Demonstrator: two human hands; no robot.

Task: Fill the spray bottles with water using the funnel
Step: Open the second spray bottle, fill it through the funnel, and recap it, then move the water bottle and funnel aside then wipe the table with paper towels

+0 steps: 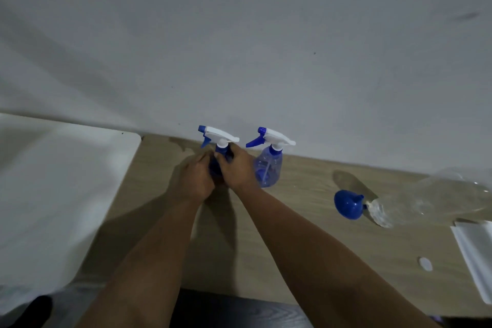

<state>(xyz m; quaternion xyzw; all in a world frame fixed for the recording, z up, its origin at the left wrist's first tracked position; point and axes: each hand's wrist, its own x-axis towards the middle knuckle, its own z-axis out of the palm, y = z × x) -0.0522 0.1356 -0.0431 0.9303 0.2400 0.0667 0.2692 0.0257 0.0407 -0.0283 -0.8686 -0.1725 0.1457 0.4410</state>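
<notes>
Two blue spray bottles with white-and-blue trigger heads stand at the back of the wooden table (306,234), near the wall. My left hand (195,178) grips the body of the left spray bottle (218,141). My right hand (235,167) is curled round its blue neck collar just under the trigger head. The right spray bottle (267,165) stands free beside my right hand, its trigger head on. A blue funnel (347,205) lies on its side to the right, touching the mouth of a clear plastic water bottle (436,199) that also lies on its side.
A white surface (53,194) adjoins the table on the left. A white sheet or tray (476,255) sits at the right edge, with a small white cap (425,263) next to it. The grey wall (266,48) rises right behind the bottles.
</notes>
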